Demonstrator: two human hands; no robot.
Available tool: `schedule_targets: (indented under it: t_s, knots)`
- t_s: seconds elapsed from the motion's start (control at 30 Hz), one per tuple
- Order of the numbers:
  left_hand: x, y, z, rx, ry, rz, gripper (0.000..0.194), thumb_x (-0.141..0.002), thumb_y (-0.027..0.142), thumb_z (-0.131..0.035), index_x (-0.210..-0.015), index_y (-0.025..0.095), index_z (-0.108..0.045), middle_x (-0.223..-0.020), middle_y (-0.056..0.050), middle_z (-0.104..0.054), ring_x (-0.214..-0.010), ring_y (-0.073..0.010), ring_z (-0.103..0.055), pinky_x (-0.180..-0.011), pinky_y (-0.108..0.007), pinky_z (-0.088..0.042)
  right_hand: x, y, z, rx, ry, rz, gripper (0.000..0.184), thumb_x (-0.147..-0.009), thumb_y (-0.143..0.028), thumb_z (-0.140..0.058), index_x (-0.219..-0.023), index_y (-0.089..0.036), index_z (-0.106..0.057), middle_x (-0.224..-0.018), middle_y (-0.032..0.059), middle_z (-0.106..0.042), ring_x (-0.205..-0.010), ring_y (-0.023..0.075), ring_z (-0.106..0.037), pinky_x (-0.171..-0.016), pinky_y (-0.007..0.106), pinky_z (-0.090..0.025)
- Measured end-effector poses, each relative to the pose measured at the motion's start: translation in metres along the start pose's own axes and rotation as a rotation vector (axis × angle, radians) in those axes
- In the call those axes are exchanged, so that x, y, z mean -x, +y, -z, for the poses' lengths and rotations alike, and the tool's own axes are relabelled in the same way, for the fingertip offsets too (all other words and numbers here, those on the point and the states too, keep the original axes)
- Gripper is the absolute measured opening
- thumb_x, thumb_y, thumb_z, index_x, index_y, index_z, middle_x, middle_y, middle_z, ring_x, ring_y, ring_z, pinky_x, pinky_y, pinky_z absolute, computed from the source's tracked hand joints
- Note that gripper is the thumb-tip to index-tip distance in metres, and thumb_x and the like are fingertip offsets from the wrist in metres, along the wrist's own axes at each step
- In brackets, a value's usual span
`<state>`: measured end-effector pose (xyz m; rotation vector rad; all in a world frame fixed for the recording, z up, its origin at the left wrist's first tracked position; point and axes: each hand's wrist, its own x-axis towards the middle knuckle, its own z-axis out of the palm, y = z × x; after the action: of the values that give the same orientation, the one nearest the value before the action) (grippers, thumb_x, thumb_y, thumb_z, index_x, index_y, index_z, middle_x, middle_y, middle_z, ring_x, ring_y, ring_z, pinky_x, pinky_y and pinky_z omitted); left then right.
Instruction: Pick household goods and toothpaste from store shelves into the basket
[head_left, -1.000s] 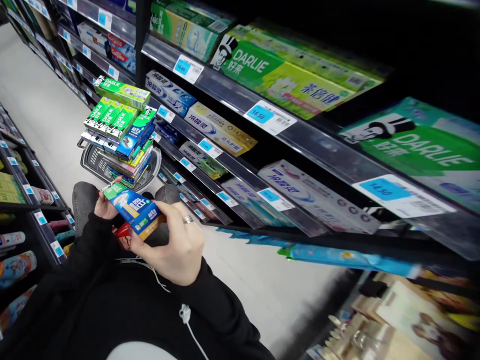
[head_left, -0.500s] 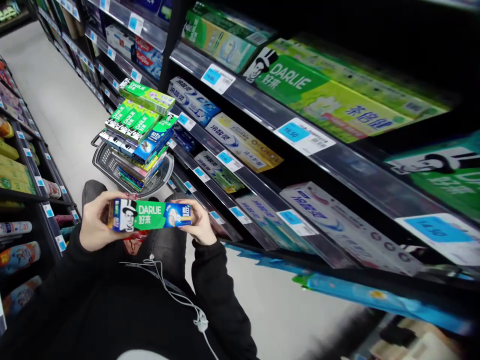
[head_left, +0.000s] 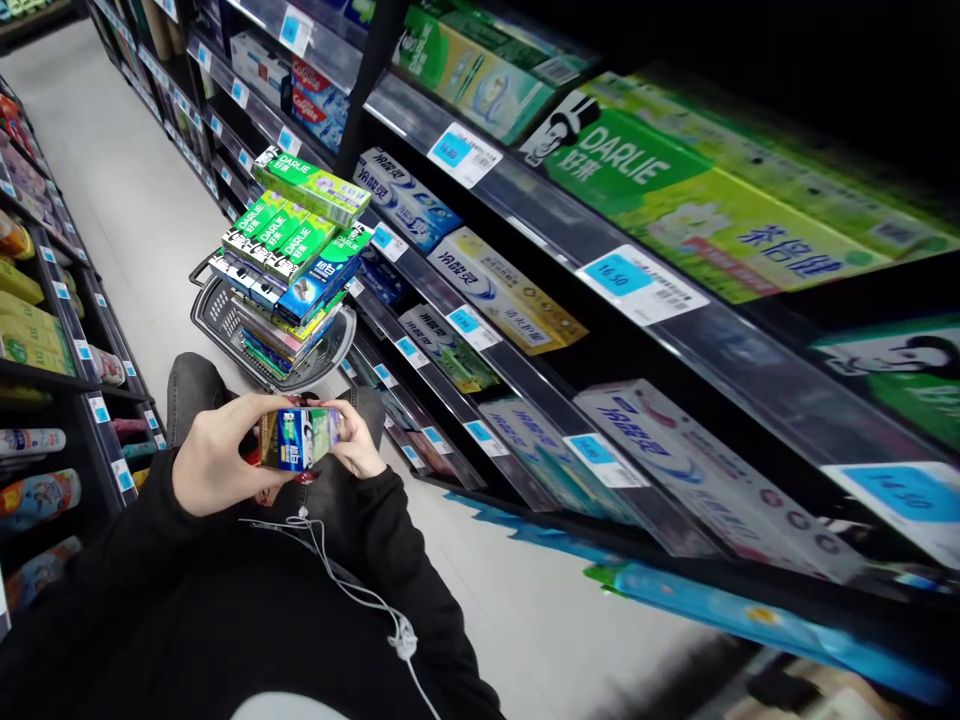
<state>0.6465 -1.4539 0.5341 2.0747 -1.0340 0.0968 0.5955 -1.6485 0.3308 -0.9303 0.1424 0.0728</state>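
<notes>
A blue and green Darlie toothpaste box [head_left: 301, 438] is held between my two hands above my lap, turned so that one of its ends faces me. My left hand [head_left: 217, 450] grips its left side, thumb below and fingers above. On the right, my right hand [head_left: 358, 440] pinches the box's other side. Beyond them, a grey basket [head_left: 214, 310] stands on the floor, heaped with stacked toothpaste boxes. Green Darlie boxes [head_left: 281, 235] form the top of the pile, with one box [head_left: 311, 187] lying across the others.
Shelves of toothpaste boxes with price tags [head_left: 641, 285] slope along my right, close to the basket. Another shelf [head_left: 82, 330] with bottles and packets runs along the left. The aisle floor [head_left: 82, 110] stretches ahead. A white cord [head_left: 352, 590] hangs over my front.
The toothpaste box has been turned from its long printed face to its end. My right hand has come leftward, nearer my left hand. The view has shifted slightly.
</notes>
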Motion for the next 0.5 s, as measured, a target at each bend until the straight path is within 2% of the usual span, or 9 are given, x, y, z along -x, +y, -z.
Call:
schedule_targets:
  t_s: [0.07, 0.17, 0.3, 0.4, 0.5]
  knots:
    - [0.003, -0.004, -0.002, -0.025, -0.003, 0.013, 0.044, -0.071, 0.030, -0.075, -0.109, 0.017, -0.058, -0.098, -0.006, -0.072, -0.086, -0.0163, -0.069, -0.077, -0.025, -0.056, 0.001, 0.010, 0.004, -0.042, -0.016, -0.069, 0.062, -0.047, -0.006, -0.080, -0.102, -0.025, -0.059, -0.109, 0.0014, -0.064, -0.085, 0.0135, -0.064, -0.066, 0.020, -0.052]
    - [0.004, -0.009, -0.003, -0.035, -0.036, -0.002, 0.052, -0.069, 0.034, -0.076, -0.114, 0.017, -0.056, -0.104, -0.008, -0.071, -0.090, -0.0196, -0.069, -0.080, -0.029, -0.055, 0.004, 0.027, 0.009, -0.135, -0.077, -0.188, 0.064, -0.042, -0.008, -0.083, -0.101, -0.022, -0.061, -0.098, -0.0005, -0.067, -0.081, 0.0113, -0.063, -0.070, 0.019, -0.051]
    - [0.006, -0.019, 0.000, 0.158, -0.162, -0.087, 0.062, -0.065, 0.039, -0.079, -0.118, 0.017, -0.055, -0.109, -0.012, -0.069, -0.097, -0.0214, -0.067, -0.084, -0.029, -0.054, 0.011, 0.043, 0.011, -0.244, -0.209, -0.339, 0.065, -0.042, -0.019, -0.086, -0.103, -0.018, -0.063, -0.101, 0.0028, -0.068, -0.087, 0.0135, -0.064, -0.077, 0.022, -0.051]
    - [0.011, -0.030, 0.007, 0.192, -0.303, -0.128, 0.052, -0.069, 0.037, -0.076, -0.115, 0.020, -0.058, -0.103, -0.009, -0.070, -0.091, -0.0197, -0.068, -0.079, -0.026, -0.055, 0.015, 0.050, 0.010, -0.286, -0.245, -0.393, 0.064, -0.045, -0.029, -0.087, -0.103, -0.016, -0.063, -0.100, 0.0041, -0.068, -0.083, 0.0137, -0.064, -0.075, 0.025, -0.052]
    - [0.017, -0.046, 0.011, 0.138, -0.411, -0.076, 0.039, -0.076, 0.027, -0.070, -0.112, 0.020, -0.058, -0.101, -0.008, -0.069, -0.091, -0.0182, -0.068, -0.079, -0.025, -0.054, 0.012, 0.056, 0.010, -0.187, -0.258, -0.418, 0.065, -0.053, -0.036, -0.083, -0.110, -0.016, -0.060, -0.107, 0.0076, -0.066, -0.085, 0.0159, -0.065, -0.077, 0.031, -0.054]
